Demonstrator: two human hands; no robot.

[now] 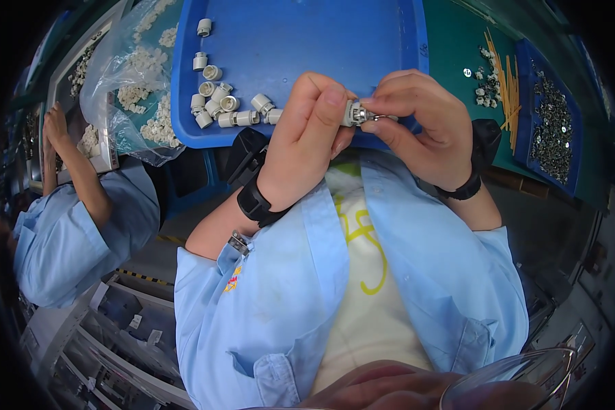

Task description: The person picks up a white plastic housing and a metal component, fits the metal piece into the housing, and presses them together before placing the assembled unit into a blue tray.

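Over the near edge of the blue tray (pixel 301 41), my two hands meet at one white cylindrical socket (pixel 350 113). My left hand (pixel 306 130) is closed around its body, thumb on top. At the socket's right end, my right hand (pixel 427 126) pinches a small shiny metal part (pixel 369 117), which touches or sits in the socket; which of these I cannot tell. Several similar white sockets (pixel 229 103) lie loose in the tray's near left part, some upright and some on their sides.
Right of the tray are thin wooden sticks (pixel 507 89), small metal and white pieces (pixel 486 92), and a blue bin (pixel 526 154) of small metal parts. At left lies a clear plastic bag (pixel 109 82) with small white pieces. A co-worker's arm (pixel 82 167) is at the far left.
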